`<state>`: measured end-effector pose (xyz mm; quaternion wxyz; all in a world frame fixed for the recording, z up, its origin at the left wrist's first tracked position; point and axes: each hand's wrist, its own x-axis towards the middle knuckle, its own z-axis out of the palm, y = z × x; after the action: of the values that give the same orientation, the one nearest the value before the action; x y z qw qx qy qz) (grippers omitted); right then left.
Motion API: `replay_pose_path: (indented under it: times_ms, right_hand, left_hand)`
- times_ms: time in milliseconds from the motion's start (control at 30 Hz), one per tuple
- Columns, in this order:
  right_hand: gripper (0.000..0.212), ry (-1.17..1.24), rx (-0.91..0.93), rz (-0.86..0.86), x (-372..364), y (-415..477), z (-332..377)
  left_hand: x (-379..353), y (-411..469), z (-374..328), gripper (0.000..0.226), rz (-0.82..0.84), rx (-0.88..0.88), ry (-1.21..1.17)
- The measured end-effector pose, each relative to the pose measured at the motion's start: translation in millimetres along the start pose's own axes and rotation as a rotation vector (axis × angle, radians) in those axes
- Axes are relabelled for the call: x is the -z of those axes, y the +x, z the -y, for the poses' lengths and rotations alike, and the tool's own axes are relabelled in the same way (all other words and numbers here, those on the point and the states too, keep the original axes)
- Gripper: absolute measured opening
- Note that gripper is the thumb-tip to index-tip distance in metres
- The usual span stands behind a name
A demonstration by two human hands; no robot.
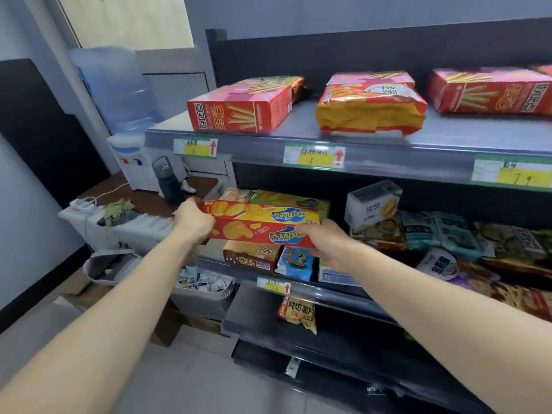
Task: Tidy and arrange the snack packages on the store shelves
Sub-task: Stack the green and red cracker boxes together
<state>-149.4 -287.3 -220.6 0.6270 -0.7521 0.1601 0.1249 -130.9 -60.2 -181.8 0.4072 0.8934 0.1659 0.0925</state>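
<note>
As left hand [192,221] and right hand [324,242] grip box [254,233] | label: "Zecheese", inverted

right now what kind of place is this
Probably a small shop, perhaps a mock one in an office: tiered shelves with price tags on their front edges, stocked with snack boxes and bags, while a water dispenser stands beside them.
</note>
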Motion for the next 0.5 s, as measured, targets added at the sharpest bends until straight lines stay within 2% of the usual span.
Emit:
replay_pose_path:
  times_ms: [67, 233, 400, 500]
  right_hand:
    - [0.074, 0.052, -0.031, 0.018, -16, 23, -1]
    - [0.057, 0.17, -0.106, -0.029, -47, 66, 1]
    - [0.06, 0.235, -0.171, -0.047, -70, 96, -7]
    - [0.068, 0.28, -0.197, -0.014, -83, 108, -13]
  left_hand:
    - [-4, 24, 6, 0.04, 0.021, -0.029, -0.013]
    - [-14, 62, 28, 0.041, 0.074, -0.041, -0.073]
    - [-23, 87, 48, 0.025, 0.132, -0.035, -0.177]
    - [-25, 99, 50, 0.029, 0.131, -0.037, -0.183]
